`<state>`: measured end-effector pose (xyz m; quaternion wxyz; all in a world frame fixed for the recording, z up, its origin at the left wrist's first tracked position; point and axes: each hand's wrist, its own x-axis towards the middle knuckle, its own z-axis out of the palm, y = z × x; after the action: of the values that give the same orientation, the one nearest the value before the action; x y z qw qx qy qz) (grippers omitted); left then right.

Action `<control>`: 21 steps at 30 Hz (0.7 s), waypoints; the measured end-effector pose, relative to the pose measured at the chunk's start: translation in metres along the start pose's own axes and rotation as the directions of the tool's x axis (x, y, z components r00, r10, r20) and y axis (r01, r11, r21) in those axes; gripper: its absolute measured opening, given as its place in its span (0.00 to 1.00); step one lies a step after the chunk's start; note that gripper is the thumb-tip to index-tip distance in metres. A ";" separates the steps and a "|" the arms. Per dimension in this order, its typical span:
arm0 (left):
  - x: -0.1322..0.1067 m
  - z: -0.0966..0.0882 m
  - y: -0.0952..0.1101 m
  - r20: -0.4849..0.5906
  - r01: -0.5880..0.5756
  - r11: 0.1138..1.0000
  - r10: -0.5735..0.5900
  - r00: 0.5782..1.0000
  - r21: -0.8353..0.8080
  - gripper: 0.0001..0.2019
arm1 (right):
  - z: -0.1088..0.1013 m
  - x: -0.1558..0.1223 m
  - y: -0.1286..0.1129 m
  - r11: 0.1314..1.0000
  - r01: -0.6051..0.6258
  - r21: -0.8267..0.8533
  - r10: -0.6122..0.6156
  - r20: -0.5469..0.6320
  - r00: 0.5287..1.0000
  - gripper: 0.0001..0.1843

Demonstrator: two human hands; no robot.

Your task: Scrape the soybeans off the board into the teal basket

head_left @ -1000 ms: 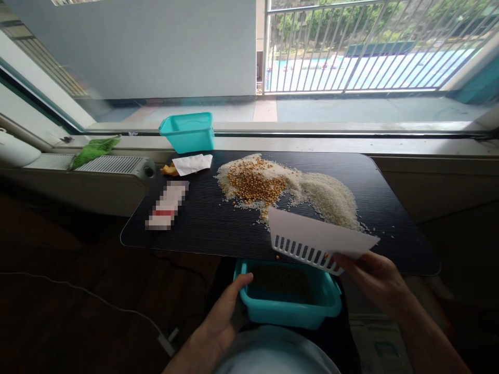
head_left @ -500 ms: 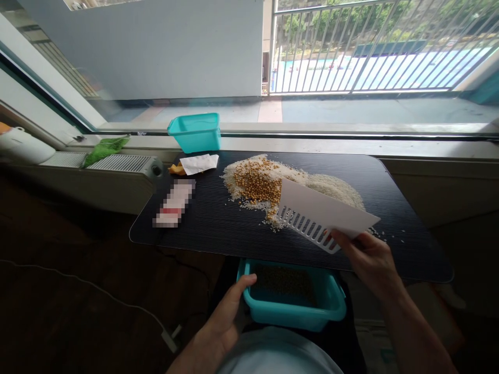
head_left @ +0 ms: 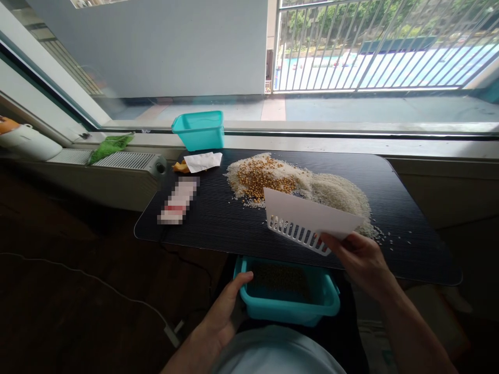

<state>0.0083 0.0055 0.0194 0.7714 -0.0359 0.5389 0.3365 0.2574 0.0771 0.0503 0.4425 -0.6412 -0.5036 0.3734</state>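
Note:
My right hand (head_left: 360, 259) grips a white slotted plastic scraper (head_left: 307, 210) by its right end, tilted over the table's near part. Behind it spreads a pile of white rice (head_left: 339, 192), with golden beans (head_left: 263, 179) scattered over its left part. My left hand (head_left: 228, 301) is closed on the left rim of a turquoise plastic basin (head_left: 290, 309) in my lap, thumb over the edge. Small dark grains (head_left: 280, 278) cover part of the basin's floor. The scraper hides the near edge of the pile.
The dark table (head_left: 210, 218) carries a white paper (head_left: 203, 162) over something yellow and a blurred pinkish packet (head_left: 179, 200) at left. A second turquoise basin (head_left: 200, 132) stands at the back by the window. A green cloth (head_left: 111, 148) lies on the radiator (head_left: 128, 162).
The scraper has moved left and towards me in my right hand. Beans and rice at the pile's near tip no longer show there. My left hand stays on the basin.

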 end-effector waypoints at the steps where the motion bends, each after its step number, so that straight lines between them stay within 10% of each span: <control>1: 0.000 -0.001 0.001 -0.001 -0.004 1.000 0.004 1.000 0.002 0.24 | 0.000 -0.001 0.002 1.000 0.014 -0.005 -0.014 0.017 1.000 0.17; 8: -0.002 -0.007 0.003 -0.021 -0.018 0.999 0.019 1.000 0.028 0.23 | 0.004 0.002 0.021 0.997 0.075 -0.017 -0.075 -0.018 0.997 0.19; 16: 0.001 -0.021 0.011 -0.070 -0.028 0.999 0.031 0.997 0.037 0.21 | 0.001 -0.013 0.009 0.998 0.051 0.026 -0.057 0.423 0.904 0.17; 21: 0.003 -0.024 0.011 -0.088 -0.061 0.998 0.063 0.994 0.026 0.21 | -0.002 -0.017 0.016 0.994 -0.004 0.105 -0.006 0.098 0.995 0.20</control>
<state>-0.0166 0.0052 0.0102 0.7362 -0.0250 0.5773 0.3523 0.2606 0.0589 0.0368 0.4504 -0.5978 -0.5046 0.4302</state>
